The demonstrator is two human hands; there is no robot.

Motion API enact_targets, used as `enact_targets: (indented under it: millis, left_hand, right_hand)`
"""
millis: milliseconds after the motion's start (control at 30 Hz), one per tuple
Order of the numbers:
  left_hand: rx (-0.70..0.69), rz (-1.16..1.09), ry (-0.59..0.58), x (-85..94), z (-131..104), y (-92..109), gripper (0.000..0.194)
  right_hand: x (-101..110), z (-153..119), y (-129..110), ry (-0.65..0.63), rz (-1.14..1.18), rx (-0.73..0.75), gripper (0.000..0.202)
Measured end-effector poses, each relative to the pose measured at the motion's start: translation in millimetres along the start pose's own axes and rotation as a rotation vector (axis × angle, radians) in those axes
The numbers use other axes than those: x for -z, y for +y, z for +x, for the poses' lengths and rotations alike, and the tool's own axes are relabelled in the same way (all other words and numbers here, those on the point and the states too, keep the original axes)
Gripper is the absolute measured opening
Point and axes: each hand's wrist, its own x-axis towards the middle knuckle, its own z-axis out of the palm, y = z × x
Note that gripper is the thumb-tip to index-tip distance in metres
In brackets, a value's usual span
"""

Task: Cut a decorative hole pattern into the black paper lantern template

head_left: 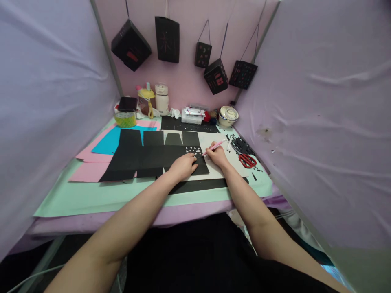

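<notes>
A large black card sheet (159,159) with slits and flaps along its edges lies across the table. Near its right end is a patch of small cut-out holes (193,150). My left hand (183,166) rests flat on the card just below these holes, fingers spread. In my right hand (217,156) is a slim pink craft knife (214,148), gripped like a pen. Its tip meets the black card beside the cut-outs; the blade is too small to make out. A white board (236,165) lies under the card's right part.
Red-handled scissors (247,161) and black paper scraps (242,145) lie at the right. Pink sheets (88,172) and a blue sheet (105,141) are at the left. A white bottle (161,100), a box of pens (193,116) and a bowl (228,116) stand behind. Black paper lanterns (131,45) hang above.
</notes>
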Motion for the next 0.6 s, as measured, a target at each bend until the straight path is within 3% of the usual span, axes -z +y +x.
enact_targets:
  millis: [600]
  left_hand:
    - [-0.022,-0.021,0.017,-1.9,0.1,-2.2,0.028]
  right_hand:
    - [0.2,0.3,0.6,-0.079,0.004,0.022,0.022]
